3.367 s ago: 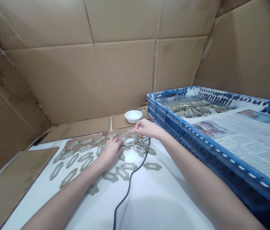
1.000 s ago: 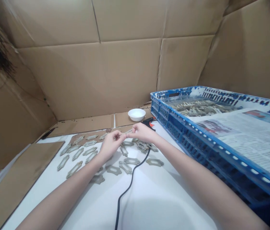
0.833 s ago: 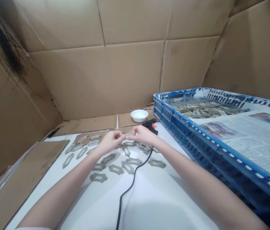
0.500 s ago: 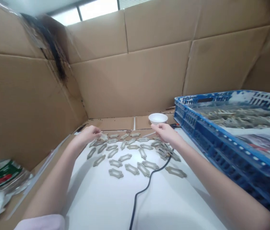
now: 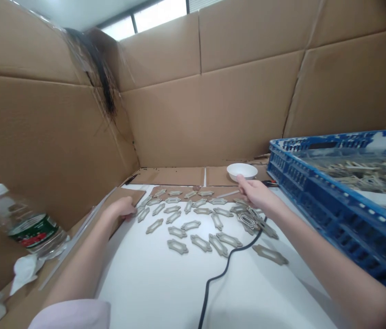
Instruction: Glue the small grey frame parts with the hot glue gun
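Far to the left of the left fingers, a plastic water bottle (image 5: pixel 21 221) with a green label lies tilted by a bit of white tissue (image 5: pixel 24 272), on a brown cardboard sheet (image 5: pixel 134 196). The left hand (image 5: pixel 120 209) sits at the edge of that sheet, and its fingers (image 5: pixel 131 211) are curled a little. They are down low by the sheet, but it is hard to tell if they hold a plate. Just to the right of those fingers, rows of flat pale plates (image 5: pixel 177 240) with holes in the middle lie on the white worktop (image 5: pixel 145 283). The right hand (image 5: pixel 256 193) is well over to the right, with its fingers (image 5: pixel 244 184) open and close together, and nothing shows in them. Just past those fingertips sits a white bowl (image 5: pixel 242 171). A thin pale stick (image 5: pixel 227 194) lies just left of them. Right below the fingers is a small heap of plates (image 5: pixel 247 220), and a black cord (image 5: pixel 220 274) runs near it. Farther right is a blue crate (image 5: pixel 333 141) full of more plates (image 5: pixel 360 170). These plates are thin and lie close, so it is best to pick one up by its edge with the fingertips, and the ones beside it will not slide.
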Demonstrator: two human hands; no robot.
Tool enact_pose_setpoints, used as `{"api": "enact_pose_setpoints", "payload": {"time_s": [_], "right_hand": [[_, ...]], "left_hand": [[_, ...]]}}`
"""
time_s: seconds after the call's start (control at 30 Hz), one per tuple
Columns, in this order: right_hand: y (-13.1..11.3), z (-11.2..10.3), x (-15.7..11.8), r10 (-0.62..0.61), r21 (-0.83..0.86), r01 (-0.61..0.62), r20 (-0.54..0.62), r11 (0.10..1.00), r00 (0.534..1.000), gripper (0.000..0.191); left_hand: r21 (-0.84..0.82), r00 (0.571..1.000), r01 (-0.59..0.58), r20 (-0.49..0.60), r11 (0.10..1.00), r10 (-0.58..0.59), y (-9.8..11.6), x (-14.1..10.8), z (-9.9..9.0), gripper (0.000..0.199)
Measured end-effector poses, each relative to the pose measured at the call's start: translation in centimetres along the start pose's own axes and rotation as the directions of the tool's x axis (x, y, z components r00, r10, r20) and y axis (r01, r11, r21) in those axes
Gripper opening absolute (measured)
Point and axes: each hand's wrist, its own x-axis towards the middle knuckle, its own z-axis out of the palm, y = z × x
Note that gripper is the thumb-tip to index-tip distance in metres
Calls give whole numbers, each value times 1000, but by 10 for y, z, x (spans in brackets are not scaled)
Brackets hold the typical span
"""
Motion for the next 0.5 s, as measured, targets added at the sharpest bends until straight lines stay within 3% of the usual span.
{"api": "enact_pose_setpoints", "payload": {"time_s": [0.1,0.2,0.37,0.5], "right_hand": [[-1,-3,0,-20,15,20,-32,1000,999,39],[0,-5,2,-15,42,17,-43,999,999,32],[-1,2,-1,-23,71,26,-38,997,999,24],[-6,22,-14,-178,52,187,-144,981,973,27]], "left_hand": [[40,996,-8,84,999,5,5,-1,2,12],[95,999,1,48,995,-5,9,-5,1,10],[153,974,9,-226,988,26,34,-23,-2,15],[124,897,-180,-387,976,215,83,-58,11,34]]}}
